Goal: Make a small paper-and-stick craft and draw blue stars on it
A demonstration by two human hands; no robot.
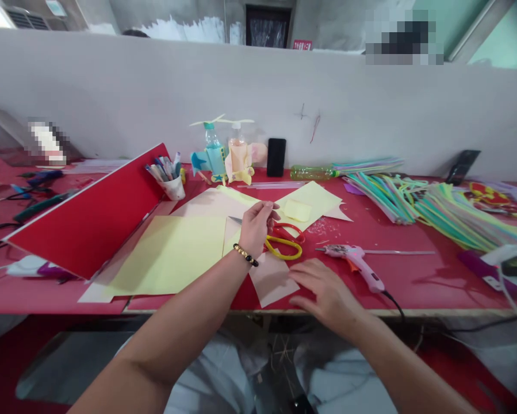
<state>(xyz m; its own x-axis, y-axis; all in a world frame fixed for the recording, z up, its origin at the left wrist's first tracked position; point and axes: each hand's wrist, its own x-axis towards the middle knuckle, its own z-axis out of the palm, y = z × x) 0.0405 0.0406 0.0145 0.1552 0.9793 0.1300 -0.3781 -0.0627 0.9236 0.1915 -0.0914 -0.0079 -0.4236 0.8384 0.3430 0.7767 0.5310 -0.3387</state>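
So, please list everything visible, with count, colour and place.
Paper sheets: several, yellow, pale pink, centre
Scissors: 1, red and yellow handles, centre
Glue gun: 1, pink, right of scissors
Pen cup: 1, white, left rear
Bottle models: 2, blue, peach, rear
Phone: 1, black, rear centre
Bottle: 1, green, rear
Strips: many, multicoloured, right
Board: 1, red, left
Tools: several, mixed, far left
Table: 1, red, below
Partition: 1, pale grey, behind table
Bracelet: 1, black, gold, left wrist
Left grip: 1, bare, above scissors
Right grip: 1, bare, at small pink paper
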